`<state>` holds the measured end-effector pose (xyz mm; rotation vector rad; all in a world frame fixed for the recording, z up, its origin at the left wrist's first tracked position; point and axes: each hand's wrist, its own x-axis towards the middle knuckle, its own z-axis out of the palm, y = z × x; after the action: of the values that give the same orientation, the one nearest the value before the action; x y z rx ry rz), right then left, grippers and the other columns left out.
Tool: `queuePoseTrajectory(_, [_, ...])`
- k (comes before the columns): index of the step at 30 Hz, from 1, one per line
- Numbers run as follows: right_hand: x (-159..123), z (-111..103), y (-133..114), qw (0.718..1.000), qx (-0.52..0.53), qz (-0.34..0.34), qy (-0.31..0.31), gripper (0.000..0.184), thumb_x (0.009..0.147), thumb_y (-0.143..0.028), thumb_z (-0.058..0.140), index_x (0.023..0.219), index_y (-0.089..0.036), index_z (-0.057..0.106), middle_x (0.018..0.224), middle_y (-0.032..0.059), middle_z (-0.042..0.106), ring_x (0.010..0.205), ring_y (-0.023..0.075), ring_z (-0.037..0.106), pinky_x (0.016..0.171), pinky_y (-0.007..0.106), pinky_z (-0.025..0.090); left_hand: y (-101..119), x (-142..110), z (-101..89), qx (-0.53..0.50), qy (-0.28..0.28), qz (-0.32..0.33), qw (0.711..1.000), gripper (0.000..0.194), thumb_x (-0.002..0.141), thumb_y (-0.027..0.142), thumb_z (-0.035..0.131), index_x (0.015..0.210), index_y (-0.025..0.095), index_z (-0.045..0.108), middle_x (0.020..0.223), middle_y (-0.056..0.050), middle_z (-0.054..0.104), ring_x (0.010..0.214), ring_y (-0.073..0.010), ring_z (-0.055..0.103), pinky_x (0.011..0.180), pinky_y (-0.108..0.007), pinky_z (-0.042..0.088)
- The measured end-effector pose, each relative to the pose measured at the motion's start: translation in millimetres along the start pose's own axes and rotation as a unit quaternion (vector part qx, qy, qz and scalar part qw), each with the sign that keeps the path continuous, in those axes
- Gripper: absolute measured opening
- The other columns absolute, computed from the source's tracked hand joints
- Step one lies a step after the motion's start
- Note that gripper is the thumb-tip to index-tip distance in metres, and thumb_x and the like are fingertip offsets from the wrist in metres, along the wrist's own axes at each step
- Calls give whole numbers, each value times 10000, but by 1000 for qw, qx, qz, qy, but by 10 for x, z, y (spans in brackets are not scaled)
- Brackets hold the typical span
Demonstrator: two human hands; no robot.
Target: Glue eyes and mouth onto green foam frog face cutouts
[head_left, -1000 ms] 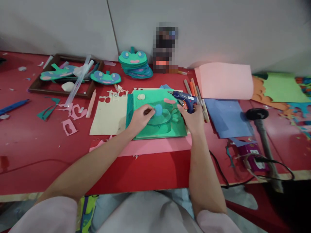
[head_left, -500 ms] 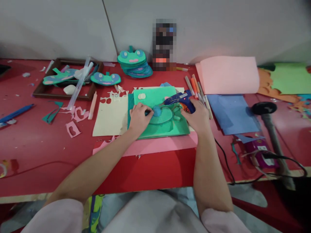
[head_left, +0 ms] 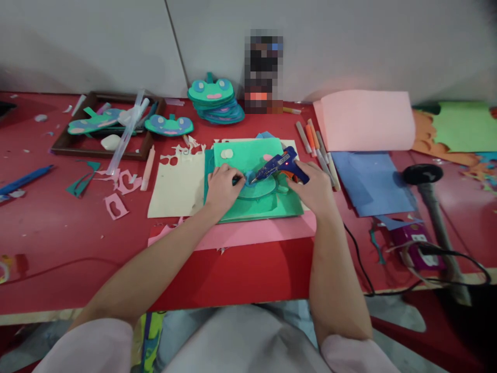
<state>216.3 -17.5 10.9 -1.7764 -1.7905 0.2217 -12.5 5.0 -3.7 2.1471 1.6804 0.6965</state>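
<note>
My right hand (head_left: pixel 314 189) grips a blue hot glue gun (head_left: pixel 281 165), its nozzle angled down and left onto a green frog cut-out (head_left: pixel 258 189). The frog lies on a stack of green foam sheets (head_left: pixel 252 207). My left hand (head_left: pixel 221 189) rests closed on the sheets and pinches a small blue round piece (head_left: pixel 244 180) at the nozzle tip. A cream oval (head_left: pixel 226 154) and a pink oval (head_left: pixel 267 157) lie on the upper part of the green sheet.
Finished frog faces (head_left: pixel 212 96) are stacked by the wall; more lie on a dark frame (head_left: pixel 77 150) at left. Markers (head_left: pixel 316 140), pink paper (head_left: pixel 365 122) and blue paper (head_left: pixel 368 181) sit right. A cream sheet (head_left: pixel 174 189), pink scraps (head_left: pixel 116 207), glue sticks (head_left: pixel 147 168) and a cable (head_left: pixel 361 259) lie around.
My right hand lifted the glue gun from the markers' side and swung its nozzle left and down onto the blue piece. The left hand stayed on the sheet.
</note>
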Motion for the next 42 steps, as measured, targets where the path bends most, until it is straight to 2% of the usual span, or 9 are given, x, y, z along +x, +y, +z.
queuePoseTrajectory(20, [-3,-50,-22,1000,13,-7,4,387,746,-259,581,1122,-182,640,951,80,667,836,222,628,758,366,499,-4,1,-9,6,-7,8,1000,106,815,299,577,798,228,653,877,-42,603,904,-228,529,788,-379,377])
queuePoseTrajectory(30, [-12,-57,-18,1000,15,-11,13,387,746,-247,588,1125,-190,642,1002,80,672,890,230,634,801,365,496,-6,6,-10,-5,-12,8,1000,114,817,297,567,776,225,645,869,-43,603,900,-230,518,792,-385,368])
queuePoseTrajectory(42, [-10,-34,-30,1000,8,3,21,415,756,-267,585,1160,-177,620,939,95,660,876,236,628,794,374,489,6,6,-17,-1,-12,7,1000,101,811,294,577,781,224,644,870,-44,603,897,-227,522,786,-376,372])
